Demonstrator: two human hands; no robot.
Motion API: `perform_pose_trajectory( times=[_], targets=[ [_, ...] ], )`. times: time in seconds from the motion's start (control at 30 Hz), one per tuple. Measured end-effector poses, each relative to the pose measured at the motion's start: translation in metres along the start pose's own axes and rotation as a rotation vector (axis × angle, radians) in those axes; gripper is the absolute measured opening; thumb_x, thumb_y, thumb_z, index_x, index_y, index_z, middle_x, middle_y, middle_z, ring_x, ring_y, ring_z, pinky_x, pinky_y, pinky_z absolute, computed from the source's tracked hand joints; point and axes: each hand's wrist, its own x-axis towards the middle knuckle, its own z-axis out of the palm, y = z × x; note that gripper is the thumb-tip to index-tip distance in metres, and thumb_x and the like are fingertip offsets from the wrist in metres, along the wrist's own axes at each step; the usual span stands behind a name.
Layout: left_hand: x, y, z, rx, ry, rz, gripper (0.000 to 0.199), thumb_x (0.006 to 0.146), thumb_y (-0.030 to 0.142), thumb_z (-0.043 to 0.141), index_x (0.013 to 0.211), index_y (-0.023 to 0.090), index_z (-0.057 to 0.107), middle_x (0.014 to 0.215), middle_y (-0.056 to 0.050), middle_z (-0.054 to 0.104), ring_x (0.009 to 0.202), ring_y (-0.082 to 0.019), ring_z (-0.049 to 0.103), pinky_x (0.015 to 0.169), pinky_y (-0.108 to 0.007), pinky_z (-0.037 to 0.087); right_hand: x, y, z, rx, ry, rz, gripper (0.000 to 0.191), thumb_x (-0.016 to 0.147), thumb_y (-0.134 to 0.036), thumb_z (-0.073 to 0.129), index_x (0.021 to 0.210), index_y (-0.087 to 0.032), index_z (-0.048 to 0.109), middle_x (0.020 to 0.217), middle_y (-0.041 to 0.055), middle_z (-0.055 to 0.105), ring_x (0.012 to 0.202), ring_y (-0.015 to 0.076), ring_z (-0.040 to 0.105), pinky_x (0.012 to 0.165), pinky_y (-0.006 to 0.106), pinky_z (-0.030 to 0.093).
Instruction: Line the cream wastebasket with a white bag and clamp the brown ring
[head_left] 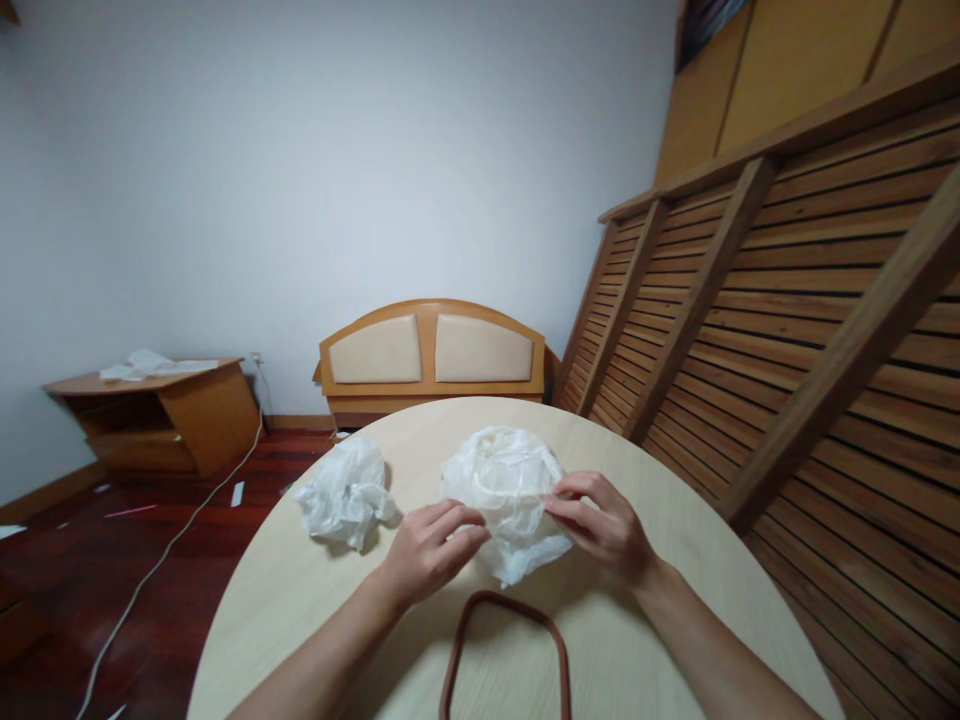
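Observation:
A thin white plastic bag sits near the middle of the round pale table, its mouth forming a loose ring. At the bag's right edge, my right hand pinches the white plastic between thumb and fingers. My left hand is at the bag's lower left side, fingers curved and slightly apart from the thumb; no object shows between them. To the left lies a second crumpled white bag. A brown rounded loop lies on the table between my forearms, its lower end out of view.
Beyond the table stands a wooden headboard with cream panels. A slatted wooden frame leans along the right side. At the left are a low wooden cabinet and a white cable on the dark red floor.

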Motion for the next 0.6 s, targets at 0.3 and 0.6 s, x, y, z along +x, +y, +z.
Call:
perform_pose_trajectory(
  times=[0.3, 0.6],
  targets=[
    [-0.010, -0.014, 0.019, 0.002, 0.035, -0.358, 0.009, 0.096, 0.023, 0.060, 0.103, 0.022, 0.065, 0.094, -0.005, 0.072, 0.087, -0.018, 0.070, 0.072, -0.029, 0.060, -0.005, 0.002, 0.004, -0.076, -0.076, -0.024, 0.012, 0.085, -0.016, 0.066, 0.090, -0.025, 0.072, 0.100, 0.0071, 0.068, 0.095, 0.0223, 0.065, 0.081, 0.037, 0.060],
    [-0.013, -0.011, 0.028, 0.015, 0.096, -0.383, 0.041, 0.095, 0.025, 0.061, 0.134, 0.026, 0.054, 0.127, -0.012, 0.064, 0.103, -0.021, 0.068, 0.081, -0.035, 0.062, -0.001, -0.010, 0.013, -0.198, -0.032, 0.029, 0.028, 0.085, -0.024, 0.074, 0.112, -0.027, 0.069, 0.116, 0.0084, 0.069, 0.108, 0.0253, 0.062, 0.093, 0.042, 0.053]
  ],
)
